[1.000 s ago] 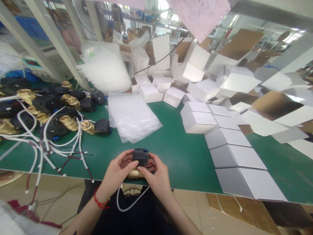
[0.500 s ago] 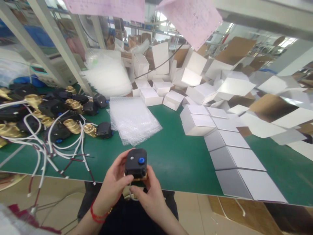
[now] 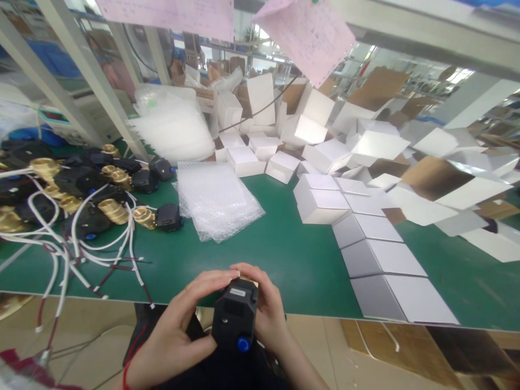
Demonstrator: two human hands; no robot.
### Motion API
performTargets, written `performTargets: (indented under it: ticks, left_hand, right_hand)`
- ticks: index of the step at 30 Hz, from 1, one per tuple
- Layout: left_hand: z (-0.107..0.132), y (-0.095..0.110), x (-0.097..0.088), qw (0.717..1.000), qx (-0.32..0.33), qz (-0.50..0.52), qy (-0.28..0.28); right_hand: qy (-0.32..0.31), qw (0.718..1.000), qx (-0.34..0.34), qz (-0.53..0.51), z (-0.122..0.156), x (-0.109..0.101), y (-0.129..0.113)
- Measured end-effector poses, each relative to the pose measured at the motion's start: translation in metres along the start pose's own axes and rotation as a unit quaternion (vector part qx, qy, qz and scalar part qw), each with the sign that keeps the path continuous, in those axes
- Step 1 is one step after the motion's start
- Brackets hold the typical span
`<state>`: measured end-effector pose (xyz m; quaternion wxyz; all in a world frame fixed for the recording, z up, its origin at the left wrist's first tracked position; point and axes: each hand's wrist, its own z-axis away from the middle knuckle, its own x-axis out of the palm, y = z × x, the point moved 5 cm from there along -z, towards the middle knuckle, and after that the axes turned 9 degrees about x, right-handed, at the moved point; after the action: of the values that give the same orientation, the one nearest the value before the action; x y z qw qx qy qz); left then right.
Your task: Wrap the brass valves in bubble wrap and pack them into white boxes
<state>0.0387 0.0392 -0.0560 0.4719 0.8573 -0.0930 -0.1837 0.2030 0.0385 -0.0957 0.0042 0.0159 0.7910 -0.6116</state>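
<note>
Between my two hands, at the table's front edge, is a black motorized valve (image 3: pixel 234 317) with a blue knob and a pale label on its housing. My left hand (image 3: pixel 182 319) grips it from the left, thumb on the side and fingertips over the far end. Wrapped round its right and far side is my right hand (image 3: pixel 268 303), partly hidden behind the housing. Most of the valve's brass body is hidden. Clear bubble wrap bags (image 3: pixel 219 200) lie flat beyond my hands.
Several brass and black valves (image 3: pixel 116 211) with white cables (image 3: pixel 130 244) crowd the left. Closed white boxes (image 3: pixel 396 257) form a row at right, with open cartons (image 3: pixel 439 184) heaped behind. A foam sheet stack (image 3: pixel 170 124) stands at the back. Pink papers (image 3: pixel 304 38) hang above.
The valve has tipped toward me and come lower and closer, so its long housing and label show. Both hands have shifted their grip toward its far end. The view has shifted slightly.
</note>
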Motion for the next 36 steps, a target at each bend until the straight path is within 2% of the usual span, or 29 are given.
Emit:
performTargets:
  ticks: [3, 5, 10, 14, 17, 19, 21, 23, 25, 27, 30, 33, 36]
  left_hand:
    - [0.003, -0.006, -0.006, 0.997, -0.044, 0.042, 0.041]
    - [0.005, -0.012, -0.008, 0.989, -0.097, 0.085, 0.078]
    - [0.011, -0.029, -0.004, 0.941, -0.215, 0.207, 0.16]
    - [0.017, -0.038, 0.005, 0.903, -0.239, 0.31, 0.175]
    - [0.02, -0.047, 0.007, 0.894, -0.258, 0.325, 0.167]
    - [0.021, -0.053, 0.005, 0.895, -0.272, 0.309, 0.169]
    - [0.021, -0.056, 0.002, 0.898, -0.283, 0.28, 0.187]
    - [0.018, -0.056, 0.0, 0.9, -0.285, 0.263, 0.201]
    - [0.012, -0.052, 0.002, 0.898, -0.287, 0.268, 0.198]
    - [0.006, -0.048, 0.005, 0.893, -0.294, 0.281, 0.191]
    - [0.0, -0.046, 0.007, 0.888, -0.299, 0.283, 0.206]
    - [-0.001, -0.048, 0.004, 0.89, -0.294, 0.26, 0.231]
    - [0.001, -0.052, 0.006, 0.889, -0.304, 0.26, 0.221]
  right_hand:
    - [-0.011, 0.998, -0.018, 0.052, 0.0, 0.002, -0.009]
    - [0.009, 0.996, -0.045, 0.081, 0.0, 0.002, -0.018]
    - [0.06, 0.981, -0.086, 0.164, 0.002, 0.002, -0.044]
    - [0.046, 0.974, -0.063, 0.214, 0.001, 0.003, -0.054]
    - [0.043, 0.976, -0.013, 0.214, 0.001, 0.004, -0.05]
    - [0.045, 0.983, 0.066, 0.167, 0.002, 0.005, -0.038]
    - [0.038, 0.983, 0.168, 0.069, 0.004, 0.009, -0.022]
    - [0.018, 0.965, 0.256, -0.058, 0.008, 0.017, -0.007]
    - [-0.004, 0.932, 0.318, -0.173, 0.011, 0.026, 0.004]
    - [-0.012, 0.9, 0.356, -0.251, 0.013, 0.033, 0.009]
    - [-0.008, 0.871, 0.387, -0.303, 0.014, 0.036, 0.011]
    - [-0.018, 0.85, 0.409, -0.331, 0.015, 0.038, 0.008]
    - [-0.028, 0.847, 0.409, -0.338, 0.015, 0.038, 0.003]
